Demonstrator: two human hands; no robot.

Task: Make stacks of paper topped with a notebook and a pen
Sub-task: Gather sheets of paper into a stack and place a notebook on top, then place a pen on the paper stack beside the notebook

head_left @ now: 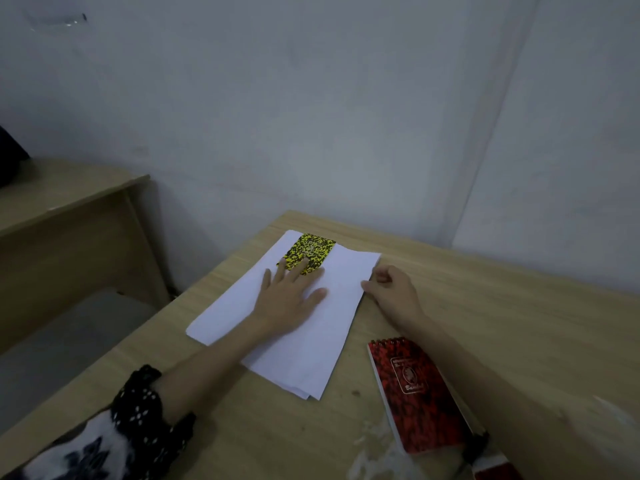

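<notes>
- Left hand [289, 292] lies flat, fingers spread, on white paper [311, 341]; right hand [388, 289] pinches its edge.
- Yellow notebook [309, 252] at left fingertips, partly tucked among sheets.
- Red notebook [420, 396] beneath right forearm remains unplaced; no pen visible.

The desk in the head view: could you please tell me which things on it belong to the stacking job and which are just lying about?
Part of the job:
- white paper sheets, pressed by the left hand, edge pinched by the right hand
- yellow notebook
- red notebook

Just lying about:
- dark object on the side table
- white smears on the desk
</notes>
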